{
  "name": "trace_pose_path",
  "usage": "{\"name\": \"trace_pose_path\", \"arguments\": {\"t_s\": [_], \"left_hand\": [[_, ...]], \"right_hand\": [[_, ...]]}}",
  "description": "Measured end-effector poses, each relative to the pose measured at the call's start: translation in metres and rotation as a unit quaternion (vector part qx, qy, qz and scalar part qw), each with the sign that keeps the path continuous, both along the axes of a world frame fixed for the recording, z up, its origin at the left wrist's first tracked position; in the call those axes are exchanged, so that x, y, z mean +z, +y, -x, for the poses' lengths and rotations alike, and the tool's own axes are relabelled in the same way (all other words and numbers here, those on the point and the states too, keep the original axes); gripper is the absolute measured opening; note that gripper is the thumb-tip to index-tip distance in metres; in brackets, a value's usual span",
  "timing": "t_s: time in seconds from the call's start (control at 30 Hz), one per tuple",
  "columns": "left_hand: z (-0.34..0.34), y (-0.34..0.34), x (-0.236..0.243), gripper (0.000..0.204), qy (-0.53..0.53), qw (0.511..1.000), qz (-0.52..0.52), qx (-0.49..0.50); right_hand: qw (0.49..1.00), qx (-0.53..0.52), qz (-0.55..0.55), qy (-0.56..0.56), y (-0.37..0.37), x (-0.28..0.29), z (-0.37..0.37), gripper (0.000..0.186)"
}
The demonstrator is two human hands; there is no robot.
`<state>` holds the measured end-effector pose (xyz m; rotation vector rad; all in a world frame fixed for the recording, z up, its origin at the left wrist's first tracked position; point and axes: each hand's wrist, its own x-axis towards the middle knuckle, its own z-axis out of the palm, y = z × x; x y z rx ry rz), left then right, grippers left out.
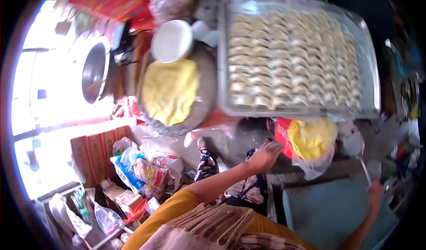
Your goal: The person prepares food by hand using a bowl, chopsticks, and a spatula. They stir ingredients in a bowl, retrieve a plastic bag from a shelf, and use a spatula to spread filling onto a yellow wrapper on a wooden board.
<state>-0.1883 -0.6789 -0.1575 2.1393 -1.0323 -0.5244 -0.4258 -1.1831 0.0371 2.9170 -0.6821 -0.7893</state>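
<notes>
My left hand (265,156) reaches toward a red container (282,136) lined with clear plastic, holding a smooth yellow mass (309,143); its fingers are stretched out, with nothing visible in them. At the right, my right hand (375,191) grips the long handle of a ladle (353,144), whose pale bowl is beside that container. Above, a metal tray (373,85) holds rows of several pleated dumplings (293,59). To its left, a wrinkled yellow sheet (168,90) lies on a round grey board (202,103), with a white plate (171,40) at the board's back edge.
A metal pot (93,72) stands at the upper left by a bright opening. Cardboard boxes (88,152) and plastic bags (151,174) crowd the lower left. A blue-grey padded surface (324,210) is at lower right. My legs show below the tray.
</notes>
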Motion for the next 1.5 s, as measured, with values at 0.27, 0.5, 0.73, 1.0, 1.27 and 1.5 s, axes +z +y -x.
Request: {"name": "trace_pose_path", "arguments": {"t_s": [0.27, 0.5, 0.73, 1.0, 1.27, 1.5], "left_hand": [[-0.046, 0.32, 0.118, 0.019, 0.027, 0.899, 0.07, 0.431], [-0.141, 0.579, 0.195, 0.024, -0.106, 0.65, 0.241, 0.713], [-0.249, 0.68, 0.187, 0.049, 0.117, 0.549, 0.527, 0.638], [-0.284, 0.703, 0.145, 0.042, 0.12, 0.524, 0.542, 0.646], [-0.288, 0.688, 0.164, 0.048, 0.062, 0.501, 0.55, 0.665], [-0.288, 0.686, 0.169, 0.044, 0.078, 0.512, 0.516, 0.683]], "right_hand": [[0.902, -0.183, -0.366, -0.139, 0.342, 0.12, -0.161, 0.021], [0.909, 0.1, -0.359, -0.186, 0.595, 0.217, -0.369, 0.042], [0.842, 0.466, -0.184, -0.202, 0.845, 0.267, -0.562, 0.031], [0.844, 0.527, 0.101, -0.023, 1.003, 0.214, -0.625, 0.027], [0.817, 0.571, 0.069, 0.033, 1.02, 0.187, -0.653, 0.021], [0.782, 0.623, -0.021, -0.022, 1.043, 0.167, -0.666, 0.027]]}}
